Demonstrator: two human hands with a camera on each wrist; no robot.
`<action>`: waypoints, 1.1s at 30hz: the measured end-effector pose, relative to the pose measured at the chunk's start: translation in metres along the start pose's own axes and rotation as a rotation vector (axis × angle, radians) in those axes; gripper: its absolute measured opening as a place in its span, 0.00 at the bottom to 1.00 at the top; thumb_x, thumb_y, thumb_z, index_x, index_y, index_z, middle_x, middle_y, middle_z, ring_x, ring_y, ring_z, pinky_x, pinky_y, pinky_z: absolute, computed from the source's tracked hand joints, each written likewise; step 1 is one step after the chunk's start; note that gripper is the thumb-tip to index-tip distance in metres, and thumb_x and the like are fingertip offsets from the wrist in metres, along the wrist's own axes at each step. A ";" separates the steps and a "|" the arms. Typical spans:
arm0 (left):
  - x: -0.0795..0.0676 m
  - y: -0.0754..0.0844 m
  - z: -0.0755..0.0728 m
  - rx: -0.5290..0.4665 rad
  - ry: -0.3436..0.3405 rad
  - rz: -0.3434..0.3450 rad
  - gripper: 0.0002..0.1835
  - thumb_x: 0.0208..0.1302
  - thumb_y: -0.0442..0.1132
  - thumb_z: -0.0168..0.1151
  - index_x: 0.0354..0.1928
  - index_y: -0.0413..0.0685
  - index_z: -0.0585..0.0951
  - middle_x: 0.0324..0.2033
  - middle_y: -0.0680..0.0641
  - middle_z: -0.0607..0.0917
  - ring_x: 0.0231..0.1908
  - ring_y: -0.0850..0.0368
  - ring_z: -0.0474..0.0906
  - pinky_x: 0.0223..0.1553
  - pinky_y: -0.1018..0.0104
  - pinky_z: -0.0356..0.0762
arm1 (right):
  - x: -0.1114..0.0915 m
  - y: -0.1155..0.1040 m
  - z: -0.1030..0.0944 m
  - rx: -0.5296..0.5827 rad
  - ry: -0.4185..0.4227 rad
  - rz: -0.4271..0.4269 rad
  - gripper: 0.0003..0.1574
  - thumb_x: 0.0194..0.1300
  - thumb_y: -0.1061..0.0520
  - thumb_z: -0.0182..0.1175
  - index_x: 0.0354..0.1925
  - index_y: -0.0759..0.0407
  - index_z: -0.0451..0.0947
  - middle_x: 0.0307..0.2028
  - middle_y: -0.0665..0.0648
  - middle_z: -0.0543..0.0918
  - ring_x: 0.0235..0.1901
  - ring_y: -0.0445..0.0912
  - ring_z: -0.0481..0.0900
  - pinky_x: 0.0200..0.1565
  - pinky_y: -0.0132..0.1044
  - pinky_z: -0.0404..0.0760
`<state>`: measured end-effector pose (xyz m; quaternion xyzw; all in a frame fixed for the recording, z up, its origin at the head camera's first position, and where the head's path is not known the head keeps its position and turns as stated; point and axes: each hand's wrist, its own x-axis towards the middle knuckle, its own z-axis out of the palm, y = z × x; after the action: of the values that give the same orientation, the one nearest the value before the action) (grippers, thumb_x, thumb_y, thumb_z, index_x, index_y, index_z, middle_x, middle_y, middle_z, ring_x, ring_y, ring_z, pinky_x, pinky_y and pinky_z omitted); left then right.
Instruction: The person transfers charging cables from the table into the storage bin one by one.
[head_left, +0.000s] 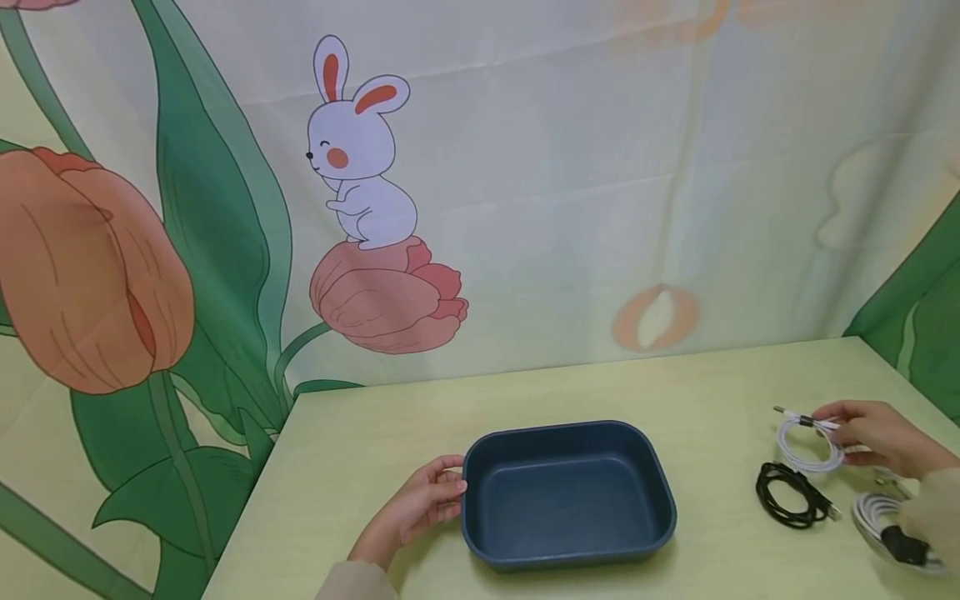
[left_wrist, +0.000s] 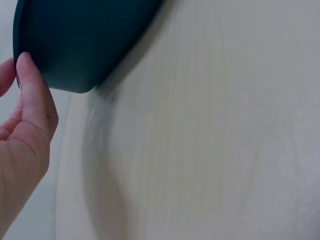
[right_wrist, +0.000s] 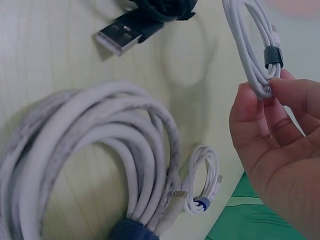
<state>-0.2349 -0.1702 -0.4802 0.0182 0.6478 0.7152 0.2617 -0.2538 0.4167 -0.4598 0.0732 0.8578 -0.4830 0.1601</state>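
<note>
My left hand (head_left: 431,500) grips the left rim of a dark blue rectangular tray (head_left: 562,508), which stands bare inside on the table. In the left wrist view the thumb lies on the tray's outer wall (left_wrist: 75,45) and a finger is at the other side of the rim. Over at the right, my right hand (head_left: 879,435) pinches a coiled white USB cable (right_wrist: 246,47) with a dark strap, held above the table. Close by it lie a coiled black USB cable (head_left: 767,493) and a thick grey-white cable coil (right_wrist: 125,95).
A smaller white cable coil (right_wrist: 192,172) with a blue strap lies near the table's right edge, beside the thick coil. Behind the pale wood-look table (head_left: 360,442) hangs a printed cloth (head_left: 525,208) with a rabbit and tulips.
</note>
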 end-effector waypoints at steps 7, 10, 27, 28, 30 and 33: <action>-0.001 0.001 0.001 -0.012 -0.001 0.003 0.22 0.60 0.32 0.52 0.56 0.39 0.61 0.33 0.52 0.74 0.26 0.65 0.75 0.29 0.75 0.76 | -0.001 -0.004 0.002 0.003 -0.006 -0.029 0.27 0.57 0.65 0.49 0.54 0.75 0.58 0.38 0.56 0.73 0.30 0.44 0.73 0.34 0.40 0.78; -0.001 0.001 0.002 -0.021 -0.004 0.006 0.22 0.60 0.31 0.52 0.56 0.39 0.61 0.33 0.52 0.74 0.26 0.65 0.75 0.30 0.75 0.76 | 0.000 -0.007 0.004 -0.007 -0.018 -0.044 0.27 0.57 0.65 0.49 0.54 0.75 0.58 0.39 0.56 0.73 0.32 0.44 0.74 0.35 0.40 0.78; -0.002 0.002 0.003 -0.026 0.003 0.007 0.23 0.60 0.30 0.51 0.57 0.40 0.59 0.34 0.52 0.73 0.27 0.65 0.75 0.29 0.76 0.76 | -0.001 -0.040 0.025 0.009 -0.091 -0.162 0.26 0.58 0.63 0.51 0.53 0.72 0.61 0.42 0.59 0.75 0.36 0.45 0.74 0.37 0.40 0.77; -0.002 0.002 0.003 -0.028 0.003 0.008 0.23 0.60 0.30 0.51 0.57 0.40 0.59 0.34 0.52 0.73 0.27 0.65 0.75 0.29 0.76 0.76 | -0.001 -0.043 0.027 0.009 -0.095 -0.168 0.26 0.58 0.63 0.51 0.54 0.72 0.60 0.42 0.59 0.75 0.36 0.45 0.74 0.37 0.40 0.78; -0.002 0.002 0.003 -0.029 0.001 0.008 0.23 0.60 0.30 0.51 0.57 0.40 0.59 0.34 0.52 0.73 0.27 0.65 0.75 0.29 0.76 0.76 | -0.001 -0.048 0.031 0.010 -0.104 -0.183 0.26 0.58 0.63 0.51 0.54 0.72 0.60 0.42 0.60 0.74 0.36 0.45 0.74 0.37 0.40 0.78; -0.002 0.002 0.003 -0.029 -0.003 0.010 0.23 0.60 0.30 0.51 0.57 0.40 0.59 0.33 0.52 0.73 0.27 0.65 0.75 0.29 0.76 0.76 | -0.001 -0.054 0.036 0.019 -0.122 -0.206 0.26 0.59 0.63 0.51 0.54 0.73 0.60 0.42 0.60 0.74 0.35 0.45 0.74 0.36 0.40 0.78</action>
<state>-0.2328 -0.1683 -0.4774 0.0186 0.6371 0.7257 0.2593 -0.2605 0.3581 -0.4332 -0.0432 0.8448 -0.5085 0.1609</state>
